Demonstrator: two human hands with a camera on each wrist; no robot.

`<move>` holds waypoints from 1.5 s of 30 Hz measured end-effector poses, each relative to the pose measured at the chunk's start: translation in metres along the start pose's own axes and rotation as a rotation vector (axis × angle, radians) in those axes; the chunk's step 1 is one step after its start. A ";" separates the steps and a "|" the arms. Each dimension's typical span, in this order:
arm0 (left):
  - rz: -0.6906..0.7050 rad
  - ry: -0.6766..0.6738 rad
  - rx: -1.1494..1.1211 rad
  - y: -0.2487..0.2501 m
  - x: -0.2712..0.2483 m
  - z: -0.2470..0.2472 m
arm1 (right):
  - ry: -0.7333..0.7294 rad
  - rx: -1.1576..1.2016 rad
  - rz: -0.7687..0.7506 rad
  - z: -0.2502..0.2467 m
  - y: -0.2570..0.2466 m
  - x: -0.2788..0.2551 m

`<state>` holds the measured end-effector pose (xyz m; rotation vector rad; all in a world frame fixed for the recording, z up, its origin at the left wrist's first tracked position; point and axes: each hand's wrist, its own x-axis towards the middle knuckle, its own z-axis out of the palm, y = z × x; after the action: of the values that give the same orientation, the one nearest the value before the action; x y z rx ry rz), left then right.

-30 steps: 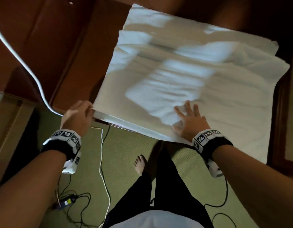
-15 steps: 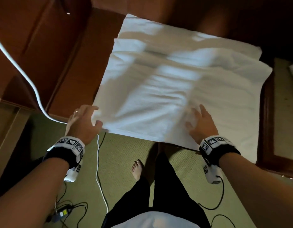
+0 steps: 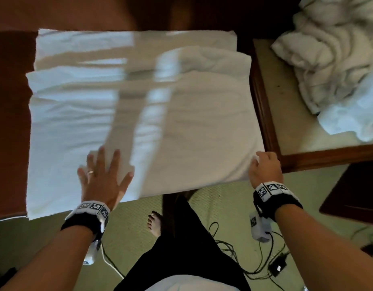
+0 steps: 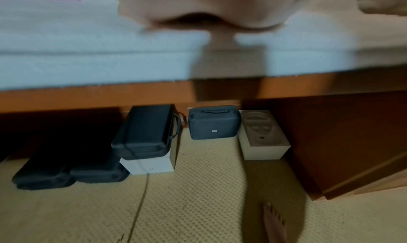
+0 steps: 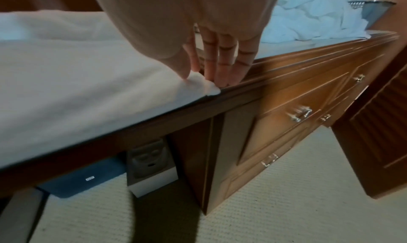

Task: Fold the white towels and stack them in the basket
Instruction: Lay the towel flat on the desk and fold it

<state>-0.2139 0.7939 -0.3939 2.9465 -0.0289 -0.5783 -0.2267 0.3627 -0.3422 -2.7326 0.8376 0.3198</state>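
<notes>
A large white towel (image 3: 192,127) lies spread over the brown desk (image 3: 9,122), with a second layer showing at its far edge. My left hand (image 3: 103,175) rests flat on the towel's near left part, fingers spread; in the left wrist view only the palm (image 4: 198,3) over the towel (image 4: 88,46) shows. My right hand (image 3: 264,166) is at the near right corner. The right wrist view shows my right hand (image 5: 202,80) pinching that corner of the towel (image 5: 77,76) between thumb and fingers. A grey basket (image 5: 372,8) stands far right, behind a towel pile.
A crumpled pile of white towels (image 3: 332,59) lies on the lighter dresser top (image 3: 286,122) to the right. The dresser has drawers (image 5: 308,107) with metal handles. Dark cases (image 4: 211,123) and a white box (image 4: 262,142) sit under the desk. Cables (image 3: 244,259) trail on the floor by my bare foot (image 3: 154,223).
My left hand left the near left corner and now lies flat on the towel. My right hand slid right to the near right corner and pinched it. The view swung right.
</notes>
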 end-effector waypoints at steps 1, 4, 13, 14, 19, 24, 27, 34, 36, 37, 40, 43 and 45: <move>-0.026 0.004 -0.015 0.006 0.003 0.004 | -0.013 -0.019 0.065 -0.002 0.008 0.002; -0.087 0.013 -0.022 0.014 0.008 0.013 | -0.101 -0.120 0.146 -0.002 0.022 0.002; -0.074 0.113 -0.029 0.016 0.019 0.004 | -0.204 -0.002 0.352 -0.008 0.018 0.016; -0.069 0.111 -0.013 0.016 0.019 0.006 | -0.202 0.015 0.347 -0.011 0.018 0.015; -0.057 0.130 -0.020 0.014 0.019 0.017 | 0.165 0.357 0.263 -0.042 -0.010 0.000; -0.034 0.138 -0.006 0.012 0.019 0.017 | 0.426 0.617 -0.411 -0.057 -0.126 -0.013; -0.066 0.069 -0.003 0.009 0.022 0.016 | 0.032 0.513 -0.816 -0.039 -0.201 -0.046; -0.019 -0.030 0.140 0.006 0.018 0.013 | -0.249 0.132 -0.512 0.007 -0.112 -0.025; -0.036 0.004 0.048 0.007 0.019 0.011 | -0.320 -0.170 -0.335 0.009 -0.039 -0.014; -0.044 0.030 0.002 0.009 0.019 0.009 | -0.344 -0.278 -0.293 0.009 -0.011 -0.014; -0.047 0.114 -0.081 0.018 0.015 0.004 | -0.262 -0.402 -0.261 0.006 0.013 -0.017; -0.071 0.173 -0.092 0.023 0.011 0.001 | -0.209 -0.425 -0.339 0.005 -0.002 -0.016; -0.077 0.173 -0.061 0.020 0.009 0.000 | -0.270 -0.469 -0.328 0.004 -0.012 -0.015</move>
<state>-0.2052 0.7734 -0.3943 2.9371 0.1185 -0.3257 -0.2324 0.3808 -0.3395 -3.0773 0.2549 0.8832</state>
